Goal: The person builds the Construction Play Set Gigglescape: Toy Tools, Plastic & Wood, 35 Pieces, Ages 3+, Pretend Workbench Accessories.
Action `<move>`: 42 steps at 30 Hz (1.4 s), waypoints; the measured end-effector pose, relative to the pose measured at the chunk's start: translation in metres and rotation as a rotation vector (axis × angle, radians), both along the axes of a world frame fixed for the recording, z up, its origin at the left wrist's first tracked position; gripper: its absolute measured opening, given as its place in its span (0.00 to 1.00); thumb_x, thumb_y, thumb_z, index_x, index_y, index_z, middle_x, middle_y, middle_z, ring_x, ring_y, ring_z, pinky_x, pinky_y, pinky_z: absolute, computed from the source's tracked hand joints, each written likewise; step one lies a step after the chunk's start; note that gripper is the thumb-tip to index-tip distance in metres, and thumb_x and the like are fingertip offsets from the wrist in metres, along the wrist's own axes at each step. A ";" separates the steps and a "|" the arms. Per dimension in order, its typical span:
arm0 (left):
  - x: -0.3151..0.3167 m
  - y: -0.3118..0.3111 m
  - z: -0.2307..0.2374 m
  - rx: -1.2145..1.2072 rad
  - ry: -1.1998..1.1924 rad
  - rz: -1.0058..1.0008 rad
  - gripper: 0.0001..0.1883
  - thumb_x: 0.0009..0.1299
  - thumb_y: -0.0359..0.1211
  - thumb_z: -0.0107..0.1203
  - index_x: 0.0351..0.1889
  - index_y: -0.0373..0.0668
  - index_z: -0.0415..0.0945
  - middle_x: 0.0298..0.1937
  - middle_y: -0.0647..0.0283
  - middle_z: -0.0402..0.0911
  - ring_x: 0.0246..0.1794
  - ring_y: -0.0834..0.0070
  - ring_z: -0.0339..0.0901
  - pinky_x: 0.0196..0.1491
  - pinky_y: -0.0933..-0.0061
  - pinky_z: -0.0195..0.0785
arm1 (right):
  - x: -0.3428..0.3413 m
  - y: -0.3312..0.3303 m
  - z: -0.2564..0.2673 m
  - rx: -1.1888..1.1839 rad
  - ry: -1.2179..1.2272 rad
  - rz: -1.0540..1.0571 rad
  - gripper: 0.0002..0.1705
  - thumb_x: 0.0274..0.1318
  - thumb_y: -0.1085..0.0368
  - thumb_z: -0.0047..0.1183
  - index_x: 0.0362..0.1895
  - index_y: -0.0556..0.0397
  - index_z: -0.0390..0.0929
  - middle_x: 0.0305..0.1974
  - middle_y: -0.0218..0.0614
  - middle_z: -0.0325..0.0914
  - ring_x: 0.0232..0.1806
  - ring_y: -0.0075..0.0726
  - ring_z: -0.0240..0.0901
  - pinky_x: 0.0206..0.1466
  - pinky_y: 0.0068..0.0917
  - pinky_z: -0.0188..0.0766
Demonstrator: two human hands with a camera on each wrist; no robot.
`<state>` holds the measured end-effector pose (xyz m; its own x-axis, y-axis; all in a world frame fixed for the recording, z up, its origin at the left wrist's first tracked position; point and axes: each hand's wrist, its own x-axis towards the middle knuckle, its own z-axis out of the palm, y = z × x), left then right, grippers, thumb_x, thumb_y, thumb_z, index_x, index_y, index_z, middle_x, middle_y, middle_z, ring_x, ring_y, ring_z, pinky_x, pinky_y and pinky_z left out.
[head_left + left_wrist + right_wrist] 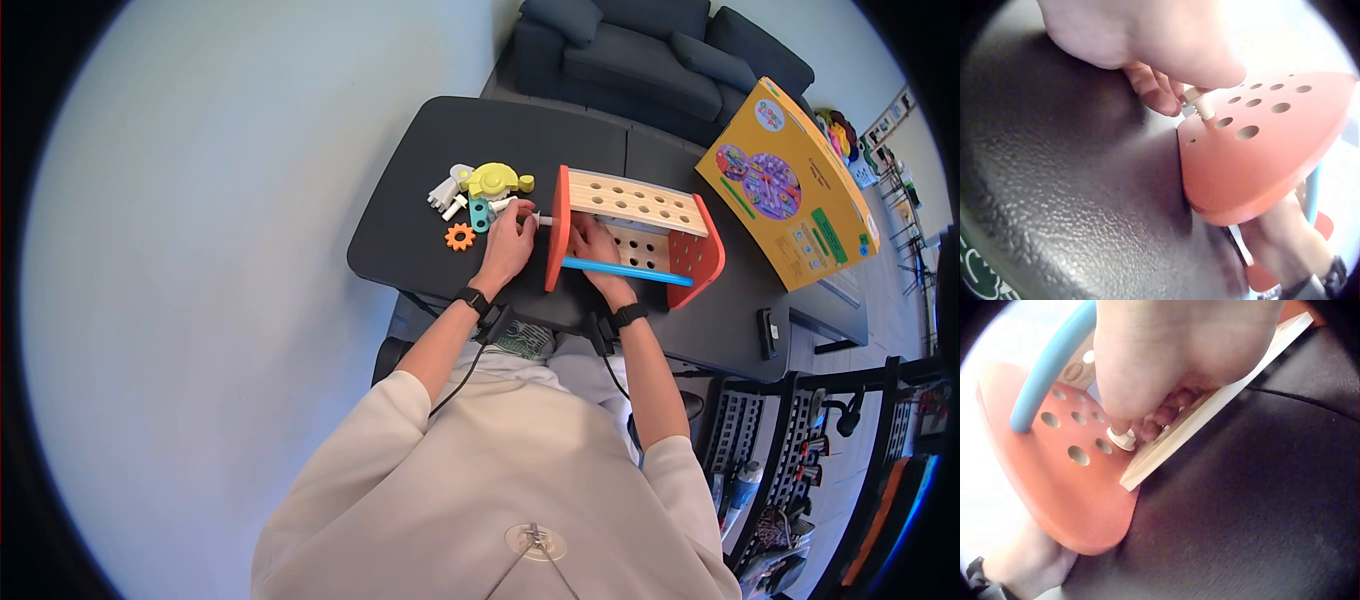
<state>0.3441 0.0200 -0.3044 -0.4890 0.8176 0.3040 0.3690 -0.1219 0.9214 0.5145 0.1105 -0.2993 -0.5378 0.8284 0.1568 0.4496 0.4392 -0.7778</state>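
Note:
A toy toolbox stands on the black table, with red end panels (pixel 559 235), pale perforated wooden boards (pixel 640 203) and a blue rod (pixel 625 271). My left hand (pixel 507 247) is outside the near-left end panel and pinches a cream toy screw (pixel 1204 109). The threaded shank points into the panel's face, at one of its holes. Inside the box, my right hand (pixel 597 257) reaches behind the same panel. Its thumb and fingers hold a cream nut (pixel 1121 439) against the panel's inner face, near the lower board (pixel 1160 453). Part of the right fingers is hidden under the palm.
Left of the toolbox lie a yellow toy piece (pixel 493 181), an orange gear (pixel 460 237), a teal perforated strip (pixel 479 214) and several white pieces (pixel 446 190). A yellow box (pixel 790 185) stands at the right. A small black device (pixel 767 333) lies near the table's right corner.

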 end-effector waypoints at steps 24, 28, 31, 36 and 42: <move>-0.005 -0.002 0.005 -0.257 -0.036 -0.054 0.11 0.82 0.31 0.53 0.58 0.39 0.75 0.48 0.52 0.87 0.31 0.63 0.86 0.39 0.61 0.77 | 0.001 0.006 -0.011 0.066 0.016 0.018 0.16 0.69 0.56 0.63 0.52 0.53 0.85 0.43 0.48 0.89 0.46 0.56 0.85 0.52 0.47 0.79; -0.002 0.000 -0.004 -0.052 -0.004 -0.006 0.10 0.83 0.34 0.53 0.56 0.39 0.76 0.44 0.52 0.88 0.31 0.64 0.86 0.39 0.61 0.77 | 0.002 0.001 -0.003 0.055 0.024 0.022 0.16 0.70 0.55 0.62 0.52 0.54 0.85 0.44 0.48 0.89 0.49 0.58 0.84 0.53 0.48 0.79; -0.007 0.005 -0.009 -0.062 -0.013 0.012 0.11 0.81 0.32 0.56 0.58 0.39 0.74 0.44 0.52 0.88 0.31 0.65 0.86 0.39 0.61 0.77 | 0.000 0.006 -0.008 0.040 0.031 0.035 0.16 0.70 0.55 0.62 0.51 0.54 0.85 0.45 0.49 0.88 0.49 0.59 0.84 0.54 0.49 0.79; -0.012 0.005 -0.011 -0.199 -0.002 -0.085 0.14 0.83 0.32 0.54 0.63 0.39 0.71 0.44 0.60 0.86 0.23 0.78 0.79 0.21 0.73 0.69 | 0.000 0.012 -0.016 0.034 0.041 0.061 0.16 0.71 0.56 0.61 0.52 0.55 0.85 0.45 0.50 0.88 0.49 0.57 0.84 0.54 0.48 0.78; -0.004 0.002 -0.008 0.042 -0.044 -0.014 0.14 0.85 0.38 0.53 0.60 0.39 0.73 0.42 0.60 0.87 0.23 0.78 0.79 0.25 0.72 0.70 | 0.000 0.010 -0.016 -0.004 0.026 0.051 0.16 0.72 0.56 0.60 0.52 0.54 0.85 0.44 0.49 0.88 0.49 0.53 0.84 0.54 0.46 0.79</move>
<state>0.3398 0.0219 -0.3125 -0.4909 0.8117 0.3163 0.3264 -0.1653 0.9307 0.5145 0.1205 -0.3149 -0.5750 0.8008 0.1676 0.4067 0.4575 -0.7907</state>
